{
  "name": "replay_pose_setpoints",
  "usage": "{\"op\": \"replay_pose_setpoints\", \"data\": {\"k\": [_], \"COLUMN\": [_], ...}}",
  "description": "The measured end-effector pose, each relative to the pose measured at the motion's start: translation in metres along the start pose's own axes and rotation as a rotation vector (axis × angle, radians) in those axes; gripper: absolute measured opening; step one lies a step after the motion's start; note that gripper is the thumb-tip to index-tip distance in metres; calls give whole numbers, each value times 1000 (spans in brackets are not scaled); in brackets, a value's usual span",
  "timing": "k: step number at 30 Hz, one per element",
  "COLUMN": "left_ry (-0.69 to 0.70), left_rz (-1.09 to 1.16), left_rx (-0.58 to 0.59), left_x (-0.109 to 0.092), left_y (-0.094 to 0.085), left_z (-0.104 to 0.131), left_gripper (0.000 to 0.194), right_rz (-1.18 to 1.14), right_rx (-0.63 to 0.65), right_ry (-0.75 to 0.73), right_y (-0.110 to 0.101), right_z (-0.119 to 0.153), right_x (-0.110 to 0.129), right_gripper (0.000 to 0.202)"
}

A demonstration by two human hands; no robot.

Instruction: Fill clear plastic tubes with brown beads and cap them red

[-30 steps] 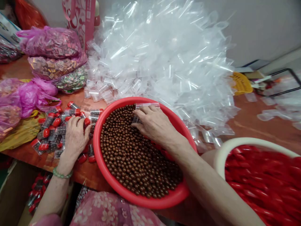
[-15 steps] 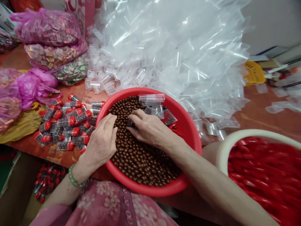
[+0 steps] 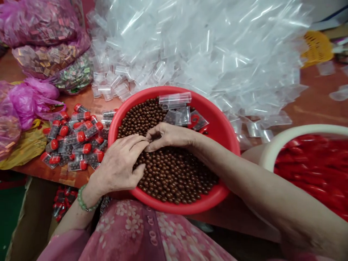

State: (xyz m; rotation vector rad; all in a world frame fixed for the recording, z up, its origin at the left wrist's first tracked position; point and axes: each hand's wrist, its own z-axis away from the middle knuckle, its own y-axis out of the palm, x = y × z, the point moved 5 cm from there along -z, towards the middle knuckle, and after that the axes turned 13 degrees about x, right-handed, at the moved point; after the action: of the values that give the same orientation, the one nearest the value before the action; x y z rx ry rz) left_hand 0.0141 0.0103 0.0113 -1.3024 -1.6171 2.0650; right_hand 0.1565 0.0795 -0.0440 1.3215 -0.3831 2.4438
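Note:
Brown chocolate-like balls [image 3: 174, 177] fill much of a red basin [image 3: 231, 145] in front of me. Over its left side my left hand [image 3: 122, 163] is curled palm down, fingers together and thumb bent; what lies under it is hidden. My right hand [image 3: 168, 136] pinches with thumb and fingertips at the left fingertips, just above the balls. Whatever it holds is covered by the fingers. Behind the right hand, clear plastic tubes [image 3: 175, 99] and a flat clear sleeve [image 3: 185, 115] rest on the balls, beside some red caps [image 3: 194, 119].
Left of the basin lie several filled clear tubes with red caps [image 3: 78, 137]. A large heap of clear sleeves [image 3: 190, 47] stands behind. Pink bags of small packets [image 3: 46, 54] are at far left. A cream tub [image 3: 269, 152] of red pieces [image 3: 312, 166] stands right.
My left hand has moved right and forward over the balls, and the two hands' fingertips now meet. The clear plastic piece seen in my right fingers is now hidden. The view has shifted.

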Motion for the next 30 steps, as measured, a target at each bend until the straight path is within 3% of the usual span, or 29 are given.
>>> {"op": "replay_pose_setpoints", "data": {"k": [5, 8, 14, 22, 28, 30], "left_ry": [-68, -131, -185, -276, -332, -330], "left_rz": [-17, -26, 217, 821, 850, 891], "left_rx": [48, 45, -6, -132, -196, -153], "left_x": [-1, 0, -1, 17, 23, 23], "left_y": [2, 4, 3, 4, 4, 7], "left_z": [-6, -10, -15, -18, -17, -18], "left_gripper": [61, 49, 35, 26, 23, 23], "right_rz": [-381, -516, -621, -369, -70, -25], "right_rx": [86, 162, 104, -20, -66, -122], "right_ry": [-98, -140, -230, -222, -167, -173], "right_y": [6, 14, 14, 8, 2, 0], "right_z": [-1, 0, 5, 20, 31, 33], "right_x": [-7, -4, 5, 15, 19, 18], "right_gripper": [32, 37, 42, 46, 39, 44]}}
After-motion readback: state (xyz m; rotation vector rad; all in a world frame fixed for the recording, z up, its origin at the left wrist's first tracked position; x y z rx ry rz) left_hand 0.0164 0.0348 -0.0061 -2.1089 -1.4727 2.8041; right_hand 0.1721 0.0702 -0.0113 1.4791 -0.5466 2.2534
